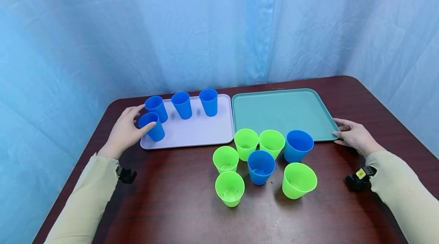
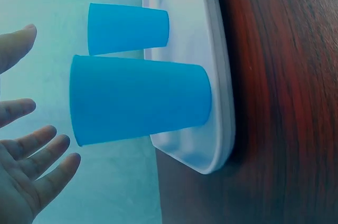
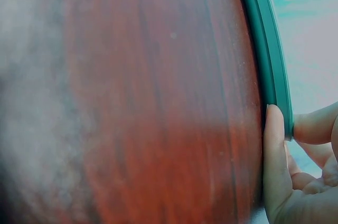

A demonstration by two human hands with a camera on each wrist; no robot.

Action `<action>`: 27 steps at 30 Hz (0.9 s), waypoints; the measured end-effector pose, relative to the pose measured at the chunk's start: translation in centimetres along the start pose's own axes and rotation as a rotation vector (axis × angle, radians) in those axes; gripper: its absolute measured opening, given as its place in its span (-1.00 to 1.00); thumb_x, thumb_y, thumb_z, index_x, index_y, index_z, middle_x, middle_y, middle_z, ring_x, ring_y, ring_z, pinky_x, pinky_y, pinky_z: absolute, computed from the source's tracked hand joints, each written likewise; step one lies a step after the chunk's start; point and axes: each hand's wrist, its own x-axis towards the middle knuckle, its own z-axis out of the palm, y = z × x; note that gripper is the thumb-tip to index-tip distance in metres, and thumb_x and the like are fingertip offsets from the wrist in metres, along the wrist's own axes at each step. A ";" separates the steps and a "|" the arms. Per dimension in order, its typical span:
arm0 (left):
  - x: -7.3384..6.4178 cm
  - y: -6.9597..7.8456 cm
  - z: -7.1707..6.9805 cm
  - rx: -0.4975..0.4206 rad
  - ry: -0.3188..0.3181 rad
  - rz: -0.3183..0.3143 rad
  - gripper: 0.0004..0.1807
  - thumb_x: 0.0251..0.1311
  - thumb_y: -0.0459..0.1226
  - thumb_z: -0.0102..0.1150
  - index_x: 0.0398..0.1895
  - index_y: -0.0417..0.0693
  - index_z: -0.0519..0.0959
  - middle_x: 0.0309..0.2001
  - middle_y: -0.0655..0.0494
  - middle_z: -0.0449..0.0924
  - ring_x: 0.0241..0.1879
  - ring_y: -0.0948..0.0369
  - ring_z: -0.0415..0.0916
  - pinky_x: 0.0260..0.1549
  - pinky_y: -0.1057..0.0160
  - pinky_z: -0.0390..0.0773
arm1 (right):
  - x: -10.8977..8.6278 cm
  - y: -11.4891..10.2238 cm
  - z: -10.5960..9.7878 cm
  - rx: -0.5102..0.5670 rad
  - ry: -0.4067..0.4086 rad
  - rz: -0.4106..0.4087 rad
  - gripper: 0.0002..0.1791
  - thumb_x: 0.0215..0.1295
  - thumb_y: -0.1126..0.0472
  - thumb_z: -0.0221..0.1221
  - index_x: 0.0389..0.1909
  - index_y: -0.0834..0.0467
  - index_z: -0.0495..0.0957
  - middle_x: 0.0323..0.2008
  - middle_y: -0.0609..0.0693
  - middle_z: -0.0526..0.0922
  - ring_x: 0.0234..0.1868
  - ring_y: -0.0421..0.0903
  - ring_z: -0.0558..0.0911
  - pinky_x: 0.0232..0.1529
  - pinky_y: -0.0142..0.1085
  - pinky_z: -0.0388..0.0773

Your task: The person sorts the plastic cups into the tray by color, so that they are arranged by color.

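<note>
In the head view, my left hand (image 1: 125, 129) is around the nearest blue cup (image 1: 156, 133), which stands upright at the left end of the lavender tray (image 1: 202, 135). The left wrist view shows the fingers spread, with a gap between them and that blue cup (image 2: 140, 100). A second blue cup (image 1: 158, 107) stands just behind it, near the fingertips. My right hand (image 1: 354, 135) pinches the near right corner of the green tray (image 1: 281, 107). Thumb and finger lie on either side of that corner of the green tray (image 3: 272, 60) in the right wrist view.
Two more blue cups (image 1: 208, 103) stand along the lavender tray's back. In front of the trays, several green cups (image 1: 300, 181) and two blue cups (image 1: 261, 168) stand on the dark wooden table (image 1: 164, 198). Blue curtains (image 1: 205, 27) hang behind the table.
</note>
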 end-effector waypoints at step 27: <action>-0.7 7.4 -0.7 -0.002 0.070 0.229 -0.28 0.09 -0.13 0.33 0.31 -0.16 0.33 0.25 -0.19 0.31 0.21 -0.12 0.32 0.03 -0.18 0.48 | 0.0 0.1 0.0 0.003 0.008 -0.008 -0.33 0.43 0.31 -0.06 0.45 0.30 -0.12 0.15 0.51 0.14 -0.42 -0.48 0.49 -0.30 -0.42 0.63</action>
